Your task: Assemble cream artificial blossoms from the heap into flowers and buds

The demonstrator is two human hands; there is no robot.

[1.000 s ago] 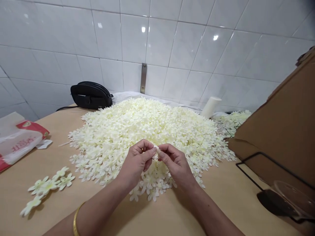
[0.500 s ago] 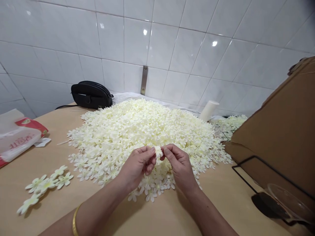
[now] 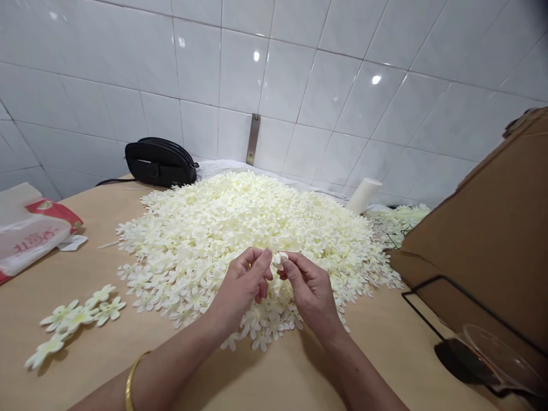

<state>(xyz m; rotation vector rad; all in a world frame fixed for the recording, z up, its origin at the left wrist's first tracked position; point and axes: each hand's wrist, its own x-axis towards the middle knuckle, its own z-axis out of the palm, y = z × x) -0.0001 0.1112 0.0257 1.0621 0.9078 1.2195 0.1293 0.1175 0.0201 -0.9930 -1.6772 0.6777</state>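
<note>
- Right hand (image 3: 314,291) has a little white flower (image 3: 279,260) pinched between thumb and index finger, just above the front of the pile (image 3: 257,217).
- Left hand (image 3: 240,288) is right beside it, thumb up against the index finger and the rest curled. Can't tell if it's got hold of anything, or if it's touching the flower. Ring (image 3: 250,265) on that one, and a gold bangle (image 3: 131,381) further up the arm.
- Pile is massive, tons of pale flowers spread across the middle of the desk (image 3: 377,348).
- Five loose flowers (image 3: 79,317) sit in a bunch near the front left, apart from the pile.
- Black bag (image 3: 160,164) behind the pile on the left, red and white packet (image 3: 34,234) at the left edge.
- Back right there's a white cone (image 3: 363,195), tilted, then a smaller heap (image 3: 402,220).
- Cardboard box (image 3: 483,211) takes up the right side, with glasses (image 3: 464,361) in front, partly cut off.
</note>
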